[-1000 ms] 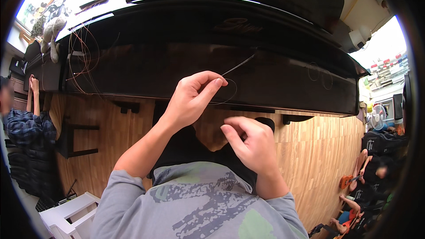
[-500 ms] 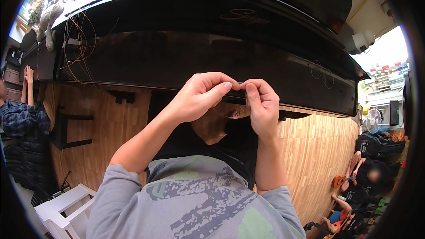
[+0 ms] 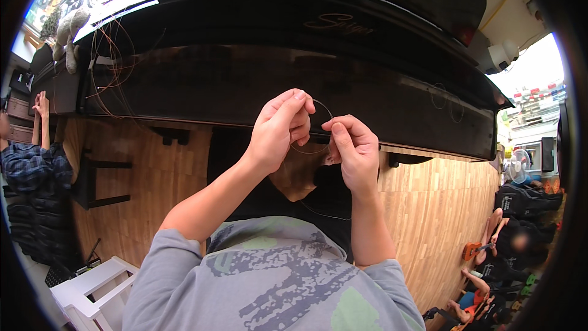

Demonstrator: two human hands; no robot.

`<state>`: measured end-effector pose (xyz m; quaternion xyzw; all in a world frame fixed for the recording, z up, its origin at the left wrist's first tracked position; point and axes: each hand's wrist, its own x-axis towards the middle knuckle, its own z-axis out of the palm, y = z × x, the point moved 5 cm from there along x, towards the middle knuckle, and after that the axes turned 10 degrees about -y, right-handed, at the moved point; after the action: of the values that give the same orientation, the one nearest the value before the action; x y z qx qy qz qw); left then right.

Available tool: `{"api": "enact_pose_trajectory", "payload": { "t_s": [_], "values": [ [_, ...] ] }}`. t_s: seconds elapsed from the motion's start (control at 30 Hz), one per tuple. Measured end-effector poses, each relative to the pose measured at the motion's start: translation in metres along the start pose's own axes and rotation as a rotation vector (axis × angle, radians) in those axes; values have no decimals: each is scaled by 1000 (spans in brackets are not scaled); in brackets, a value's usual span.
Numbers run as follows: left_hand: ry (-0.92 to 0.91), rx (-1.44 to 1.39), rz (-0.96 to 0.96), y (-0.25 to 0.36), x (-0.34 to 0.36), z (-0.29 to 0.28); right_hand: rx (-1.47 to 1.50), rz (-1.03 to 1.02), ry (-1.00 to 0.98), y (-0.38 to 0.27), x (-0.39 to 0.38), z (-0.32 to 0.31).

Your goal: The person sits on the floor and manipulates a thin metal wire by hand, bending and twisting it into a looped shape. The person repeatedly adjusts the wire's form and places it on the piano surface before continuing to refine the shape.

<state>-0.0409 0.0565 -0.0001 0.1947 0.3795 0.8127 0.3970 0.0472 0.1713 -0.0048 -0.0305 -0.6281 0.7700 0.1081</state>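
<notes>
Above the front edge of a closed black piano (image 3: 220, 79), both my hands hold a thin, shiny instrument string (image 3: 326, 107) bent into a loop. My left hand (image 3: 283, 129) is closed, thumb pressed on the fingers at the loop's left side. My right hand (image 3: 355, 150) pinches the right side between thumb and fingers, a little lower. The loop's lower part shows between the hands, and a thin strand trails across my lap. Several copper-coloured strings (image 3: 113, 76) lie loosely on the piano's left end. A fine coiled string (image 3: 450, 107) rests near its right end.
A black bench (image 3: 107, 181) and a person in a plaid shirt (image 3: 33, 162) are at the left. A white wooden stool (image 3: 95, 291) stands at lower left. Seated people with small guitars (image 3: 474, 250) and black cases are at the right, beside a fan (image 3: 519, 165).
My hands have moved apart from near-touching thumbs. The left rose slightly and turned; the right shifted slightly left and down. The string now bows into a clear loop between them.
</notes>
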Motion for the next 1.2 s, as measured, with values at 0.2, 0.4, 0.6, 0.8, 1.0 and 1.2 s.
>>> {"api": "enact_pose_trajectory", "payload": {
  "t_s": [0.2,0.4,0.6,0.8,1.0,1.2],
  "values": [
    [-16,-130,39,-2,4,1,-44,51,-51,4,1,3],
    [-269,-294,19,-5,3,7,-248,-37,30,5,4,-4],
    [-294,-345,105,-4,5,4,-606,-148,248,-17,-3,5],
    [-229,-354,175,4,8,-5,-708,-1,-310,-38,-57,62],
    [-149,-432,222,7,7,-3,-93,530,-260,29,-56,50],
    [-134,-456,178,2,4,-2,96,106,97,10,-38,22]
  ]
}}
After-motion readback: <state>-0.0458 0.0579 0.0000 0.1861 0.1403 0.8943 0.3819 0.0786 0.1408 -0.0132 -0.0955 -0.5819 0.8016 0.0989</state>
